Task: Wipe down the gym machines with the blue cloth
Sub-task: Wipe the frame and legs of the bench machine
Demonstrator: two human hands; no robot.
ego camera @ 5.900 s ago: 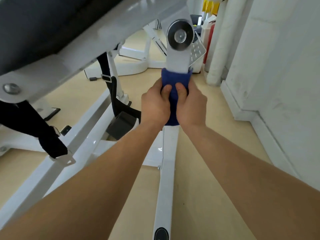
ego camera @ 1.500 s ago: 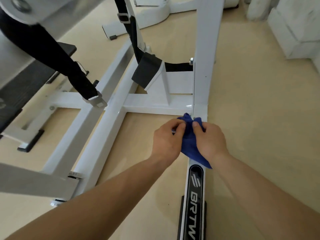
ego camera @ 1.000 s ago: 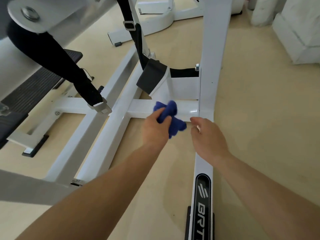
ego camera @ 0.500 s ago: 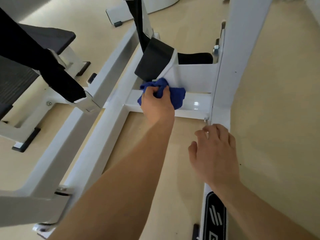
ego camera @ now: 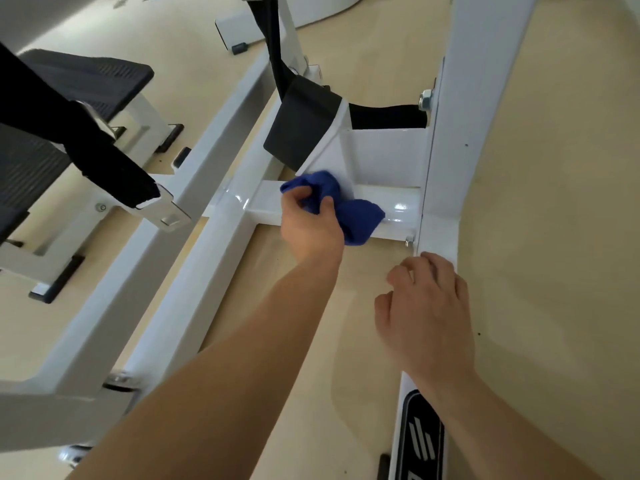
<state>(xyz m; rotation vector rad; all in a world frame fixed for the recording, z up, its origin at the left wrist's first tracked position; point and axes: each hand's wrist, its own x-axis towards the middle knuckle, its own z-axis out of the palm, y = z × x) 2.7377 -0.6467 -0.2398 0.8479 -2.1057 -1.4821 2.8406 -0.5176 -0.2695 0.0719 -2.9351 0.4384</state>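
Pressing cloth (ego camera: 349, 211) on crossbar (ego camera: 398, 211), left hand (ego camera: 311, 230) clenched around it. Right hand (ego camera: 427, 317) loosely spread, empty, resting on frame (ego camera: 440, 233).

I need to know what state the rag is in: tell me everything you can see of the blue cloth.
The blue cloth is a deep blue, soft, fuzzy-looking fabric, bunched into a crumpled wad rather than folded. The left hand grips one end of it in closed fingers; the rest bulges out to the right. It is pressed on the glossy white crossbar of the machine's base, against the bracket above it. No stains show.

Both forearms and hands are bare, sleeveless.
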